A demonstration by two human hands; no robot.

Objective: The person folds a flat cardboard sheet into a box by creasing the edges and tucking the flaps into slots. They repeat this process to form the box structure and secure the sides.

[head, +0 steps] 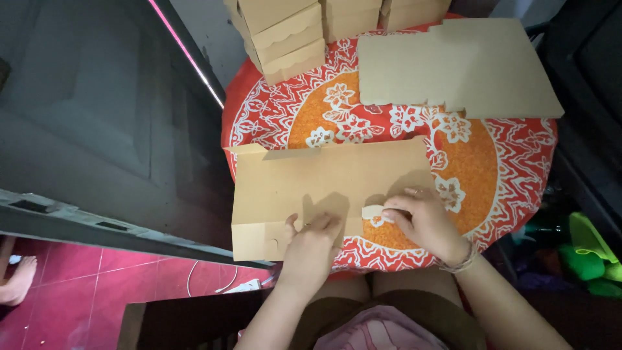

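Observation:
A flat brown cardboard box blank [324, 185] lies across the near part of a small round table covered with a red, orange and white flowered cloth [499, 162]. My left hand [312, 246] presses on the blank's near edge, fingers bent over a flap. My right hand [424, 220] pinches a small pale tab [374, 212] at the blank's lower right corner. Both hands touch the same sheet.
A stack of flat box blanks [460, 65] lies at the far right of the table. Several folded brown boxes [285, 35] are piled at the far edge. A dark door [97, 116] stands left; green things [586, 253] lie at right. Someone's bare foot [18, 280] rests on the pink floor.

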